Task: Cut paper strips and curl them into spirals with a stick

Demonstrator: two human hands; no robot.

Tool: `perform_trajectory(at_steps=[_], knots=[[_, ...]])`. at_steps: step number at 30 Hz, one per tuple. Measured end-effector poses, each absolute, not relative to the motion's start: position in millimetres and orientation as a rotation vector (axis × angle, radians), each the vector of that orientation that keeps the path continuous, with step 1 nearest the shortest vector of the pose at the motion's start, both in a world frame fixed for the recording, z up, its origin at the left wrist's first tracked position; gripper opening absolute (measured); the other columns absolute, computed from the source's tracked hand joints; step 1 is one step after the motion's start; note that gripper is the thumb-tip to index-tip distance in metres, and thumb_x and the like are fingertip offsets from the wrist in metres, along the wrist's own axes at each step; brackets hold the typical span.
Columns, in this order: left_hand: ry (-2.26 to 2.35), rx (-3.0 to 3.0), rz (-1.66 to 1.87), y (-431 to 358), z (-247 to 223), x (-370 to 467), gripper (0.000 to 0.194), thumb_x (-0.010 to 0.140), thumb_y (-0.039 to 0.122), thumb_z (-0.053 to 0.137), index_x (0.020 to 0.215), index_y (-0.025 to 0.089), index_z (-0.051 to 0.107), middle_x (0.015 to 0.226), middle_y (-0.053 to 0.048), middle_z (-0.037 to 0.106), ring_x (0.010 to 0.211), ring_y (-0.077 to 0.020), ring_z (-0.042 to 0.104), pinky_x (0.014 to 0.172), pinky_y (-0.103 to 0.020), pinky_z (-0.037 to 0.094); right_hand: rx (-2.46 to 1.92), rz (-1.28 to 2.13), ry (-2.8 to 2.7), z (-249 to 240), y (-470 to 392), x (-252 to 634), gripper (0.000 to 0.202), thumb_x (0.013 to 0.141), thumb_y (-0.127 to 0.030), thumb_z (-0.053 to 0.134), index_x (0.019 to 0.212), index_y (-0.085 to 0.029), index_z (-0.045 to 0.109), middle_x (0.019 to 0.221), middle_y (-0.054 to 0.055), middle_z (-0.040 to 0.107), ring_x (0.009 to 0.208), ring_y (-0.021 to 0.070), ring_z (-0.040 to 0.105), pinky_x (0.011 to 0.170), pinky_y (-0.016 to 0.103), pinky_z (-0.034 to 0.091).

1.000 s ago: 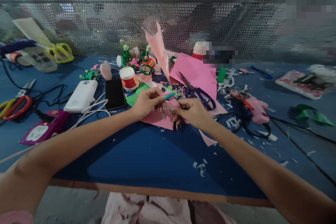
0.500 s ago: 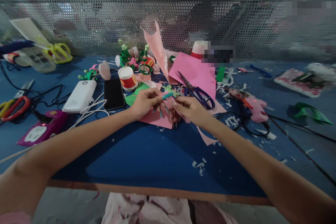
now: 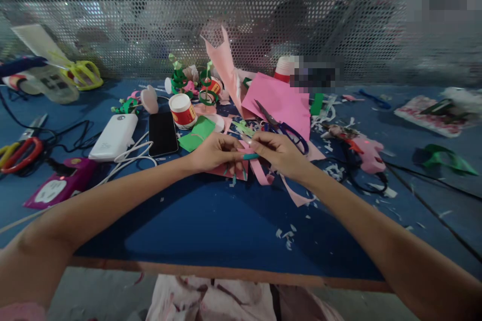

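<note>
My left hand (image 3: 215,153) and my right hand (image 3: 280,154) meet above the middle of the table, fingers pinched together. Between them is a narrow pink paper strip (image 3: 260,172), its loose end curling down below my right fingers. Long teal nails on my left hand cover part of it. Under my hands lies a flat piece of pink paper, mostly hidden. Just behind my right hand, dark-blue-handled scissors (image 3: 294,137) rest on a bright pink sheet (image 3: 280,98). Folded green paper (image 3: 199,133) is beside my left hand.
Left stand a white power bank (image 3: 115,138), a black phone (image 3: 162,133), red-handled scissors (image 3: 24,154) and a purple power strip (image 3: 62,180). Behind are a paper cup (image 3: 183,111) and green paper plants (image 3: 178,79). Right lie a pink glue gun (image 3: 367,153), cables and scraps. Perforated metal (image 3: 158,20) rises behind.
My left thumb and its teal nail have tipped downward, and my hands have turned slightly. More of the pink strip now hangs in view below my right fingers.
</note>
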State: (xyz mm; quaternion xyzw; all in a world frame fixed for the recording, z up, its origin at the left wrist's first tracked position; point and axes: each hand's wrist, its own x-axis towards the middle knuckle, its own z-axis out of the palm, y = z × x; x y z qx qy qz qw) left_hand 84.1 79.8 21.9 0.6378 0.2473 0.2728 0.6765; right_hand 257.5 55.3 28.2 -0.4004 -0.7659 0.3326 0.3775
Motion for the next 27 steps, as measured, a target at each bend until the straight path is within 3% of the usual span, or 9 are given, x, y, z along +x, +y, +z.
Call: perform_trajectory(at_steps=[13, 17, 21, 27], knots=[[0.519, 1.444, 0.537, 87.2, 22.6, 81.6, 0.031, 0.061, 0.033, 0.072, 0.069, 0.006, 0.058, 0.051, -0.003, 0.064, 0.041, -0.0097, 0.059, 0.041, -0.017, 0.047, -0.983, 0.58, -2.136, 31.7, 53.5, 261.5, 0.023, 0.084, -0.029, 0.046, 0.063, -0.018, 0.047, 0.052, -0.004, 0.04, 0.044, 0.0062, 0.034, 0.043, 0.021, 0.026], [0.486, 1.427, 0.507, 88.8, 21.7, 81.4, 0.033, 0.058, 0.031, 0.074, 0.075, 0.006, 0.06, 0.058, -0.005, 0.067, 0.049, -0.0134, 0.064, 0.048, -0.021, 0.053, -1.006, 0.503, -2.128, 31.2, 51.8, 261.0, 0.021, 0.083, -0.025, 0.047, 0.063, -0.018, 0.046, 0.05, -0.005, 0.041, 0.043, 0.0061, 0.035, 0.042, 0.021, 0.026], [0.472, 1.379, 0.557, 87.0, 22.0, 82.9, 0.035, 0.06, 0.035, 0.073, 0.074, 0.007, 0.059, 0.063, -0.006, 0.068, 0.056, -0.0161, 0.066, 0.057, -0.027, 0.056, -1.046, 0.417, -2.119, 31.4, 51.2, 259.6, 0.025, 0.083, -0.028, 0.045, 0.06, -0.018, 0.043, 0.049, -0.004, 0.04, 0.042, 0.0062, 0.033, 0.042, 0.021, 0.025], [0.563, 1.392, 0.665, 80.8, 22.5, 88.3, 0.037, 0.056, 0.038, 0.074, 0.067, 0.007, 0.057, 0.056, -0.003, 0.065, 0.051, -0.0142, 0.064, 0.052, -0.025, 0.055, -1.023, 0.393, -2.11, 28.9, 50.5, 255.7, 0.03, 0.084, -0.032, 0.046, 0.058, -0.018, 0.04, 0.049, -0.005, 0.037, 0.042, 0.006, 0.031, 0.043, 0.021, 0.025]])
